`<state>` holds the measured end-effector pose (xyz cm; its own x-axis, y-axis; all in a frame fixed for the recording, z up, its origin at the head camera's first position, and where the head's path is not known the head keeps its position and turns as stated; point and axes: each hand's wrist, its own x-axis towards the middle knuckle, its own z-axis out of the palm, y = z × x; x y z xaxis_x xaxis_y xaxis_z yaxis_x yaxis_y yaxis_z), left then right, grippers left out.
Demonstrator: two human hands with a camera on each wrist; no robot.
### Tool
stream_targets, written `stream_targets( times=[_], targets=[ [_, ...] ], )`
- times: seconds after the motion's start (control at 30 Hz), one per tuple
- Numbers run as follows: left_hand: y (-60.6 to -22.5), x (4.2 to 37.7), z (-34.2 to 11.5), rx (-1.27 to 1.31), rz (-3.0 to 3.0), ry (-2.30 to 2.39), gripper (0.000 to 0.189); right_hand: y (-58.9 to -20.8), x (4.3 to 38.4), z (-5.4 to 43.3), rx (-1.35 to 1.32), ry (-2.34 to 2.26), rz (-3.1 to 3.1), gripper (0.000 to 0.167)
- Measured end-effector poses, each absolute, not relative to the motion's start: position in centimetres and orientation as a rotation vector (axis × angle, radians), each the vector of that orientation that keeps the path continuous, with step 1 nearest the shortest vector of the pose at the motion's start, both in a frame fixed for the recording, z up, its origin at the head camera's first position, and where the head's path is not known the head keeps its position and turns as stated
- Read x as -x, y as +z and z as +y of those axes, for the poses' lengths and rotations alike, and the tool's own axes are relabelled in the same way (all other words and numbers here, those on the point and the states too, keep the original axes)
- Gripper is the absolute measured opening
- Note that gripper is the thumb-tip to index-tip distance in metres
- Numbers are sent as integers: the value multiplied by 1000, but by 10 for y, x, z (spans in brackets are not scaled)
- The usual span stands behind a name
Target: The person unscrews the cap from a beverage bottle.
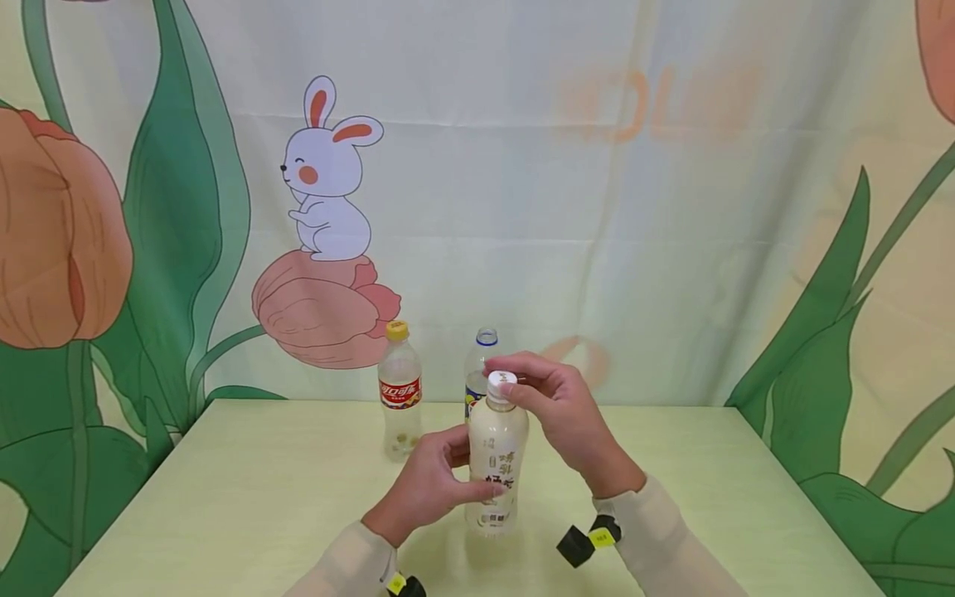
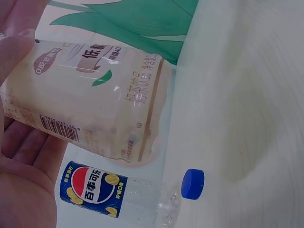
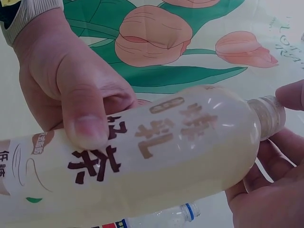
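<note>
Bottle (image 1: 498, 444) upright in the grip: left hand (image 1: 436, 479) curled round its body, right hand (image 1: 563, 410) pinching the white cap (image 1: 501, 381) above. Uncapped bottle (image 1: 477, 365) stands beyond the grip. Risk, as judged: a slack left hold could let the body twist and topple that neighbour.

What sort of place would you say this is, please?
Probably a staged recording spot: a creased, printed backdrop with a cartoon rabbit behind a pale table, and black devices at both wrists.

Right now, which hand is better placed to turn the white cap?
Probably the right hand: it holds the white cap, while the left hand grips the milky bottle lower down.
</note>
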<state>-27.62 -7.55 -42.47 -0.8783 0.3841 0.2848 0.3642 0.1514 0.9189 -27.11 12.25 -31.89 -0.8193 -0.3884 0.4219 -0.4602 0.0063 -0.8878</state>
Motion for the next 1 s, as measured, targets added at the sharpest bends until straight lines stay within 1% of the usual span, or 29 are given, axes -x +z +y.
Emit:
stream_targets(
  times=[0.2,0.4,0.53,0.8,1.0],
  targets=[
    [-425,275,-76,-742,2378,1876,58,-319,270,122,-882,1960,-2191,35],
    [-426,276,-75,-729,2372,1877,57,-319,268,119,-645,1826,-2192,39],
    [-427,276,-75,-754,2363,1893,56,-318,265,116,-549,1781,-2183,41],
    [-429,277,-75,-749,2371,1883,57,-317,262,114,-525,1775,-2193,33],
    [-428,277,-75,-725,2374,1874,58,-316,262,116,-582,1804,-2186,27]
  ],
)
